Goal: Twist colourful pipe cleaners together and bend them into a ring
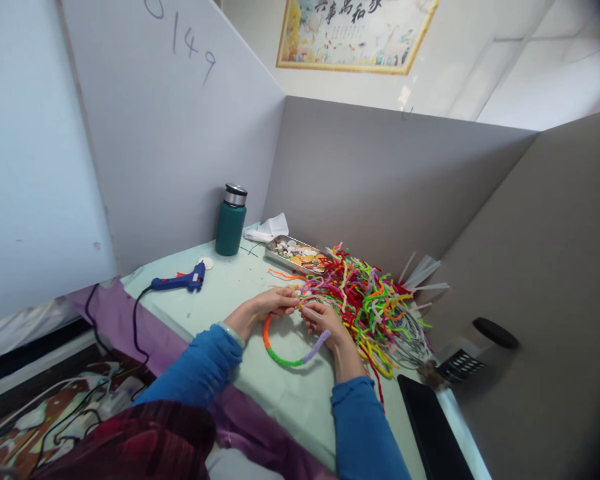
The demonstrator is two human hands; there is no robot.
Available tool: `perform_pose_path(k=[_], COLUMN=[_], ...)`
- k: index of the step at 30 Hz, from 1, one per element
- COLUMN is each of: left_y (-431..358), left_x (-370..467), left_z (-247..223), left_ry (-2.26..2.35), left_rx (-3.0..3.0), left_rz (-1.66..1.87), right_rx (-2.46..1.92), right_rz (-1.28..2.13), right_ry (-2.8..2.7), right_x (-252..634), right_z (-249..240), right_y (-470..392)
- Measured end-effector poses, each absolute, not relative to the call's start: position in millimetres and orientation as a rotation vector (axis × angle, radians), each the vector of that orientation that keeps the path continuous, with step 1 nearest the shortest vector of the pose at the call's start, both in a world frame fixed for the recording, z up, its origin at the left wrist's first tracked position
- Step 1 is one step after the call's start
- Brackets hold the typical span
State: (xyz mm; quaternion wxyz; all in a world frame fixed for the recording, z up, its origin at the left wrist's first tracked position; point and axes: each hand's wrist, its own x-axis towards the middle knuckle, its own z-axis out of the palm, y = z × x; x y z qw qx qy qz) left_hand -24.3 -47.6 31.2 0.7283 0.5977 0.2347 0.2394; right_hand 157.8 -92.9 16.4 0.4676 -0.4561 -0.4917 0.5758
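Note:
My left hand (279, 301) and my right hand (321, 322) come close together over the table, fingers pinched. Between them is a curved fuzzy pipe-cleaner ring (286, 362), coloured orange, green and lilac, which hangs down as an unclosed loop. Its lilac end stands free beside my right wrist. The left fingers grip the upper part of the ring, where a yellow-orange bit shows. A thin pale strand lies in the right fingers. A big tangled pile of coloured pipe cleaners (367, 300) spreads just beyond my right hand.
A blue hot glue gun (180, 280) lies at the left, its cord running off the table edge. A green bottle (231, 223) stands behind it. At the back sits a metal tray (280, 259) of small pieces. A black flat object (430, 427) lies at the right; grey partitions enclose the table.

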Motion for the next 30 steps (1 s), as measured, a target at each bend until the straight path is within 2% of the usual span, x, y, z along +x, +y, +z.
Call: perform_pose_path(k=[9,16,30], left_y=[-53.7,-55.3,-52.5], left_x=[-25.3,-21.8,-23.5], left_z=[35.5,35.5,32.8], left_ry=[0.534,0.657,0.592], left_rx=[1.284,1.388,1.333], left_rz=[0.372,0.438,0.332], right_rx=[-1.126,-1.098,-1.144], right_rz=[1.234,1.242,1.19], right_ry=[-1.267,-1.29,-1.298], right_x=[158.8,158.3,158.2], right_z=[16.1,17.2,16.2], right_y=[-91.1,-92.2,-91.4])
